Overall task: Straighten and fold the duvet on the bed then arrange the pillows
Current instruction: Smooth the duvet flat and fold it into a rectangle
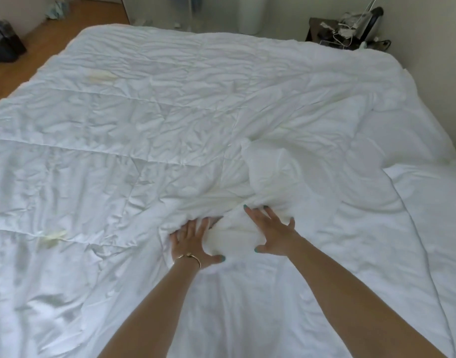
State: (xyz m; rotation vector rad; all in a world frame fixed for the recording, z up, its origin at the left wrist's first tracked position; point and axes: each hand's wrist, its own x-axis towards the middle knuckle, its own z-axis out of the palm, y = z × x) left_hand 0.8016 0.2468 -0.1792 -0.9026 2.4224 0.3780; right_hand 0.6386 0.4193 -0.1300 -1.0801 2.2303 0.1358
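A white quilted duvet (144,125) covers nearly the whole bed, creased all over, with a few yellowish marks. Near the middle it is bunched into a raised fold (270,171). My left hand (193,241), a thin bracelet at its wrist, presses into the left side of a puffy lump of fabric (232,233), fingers dug in. My right hand (270,228) lies spread on the lump's right side, fingers apart. Both hands hold the lump between them. No pillow shows as a separate object.
Wooden floor (27,55) runs along the bed's left side, with a dark bin (4,40) on it. A white cylindrical bin (250,14) stands past the far end. A dark bedside table (345,32) with cables and clutter sits at the far right against the wall.
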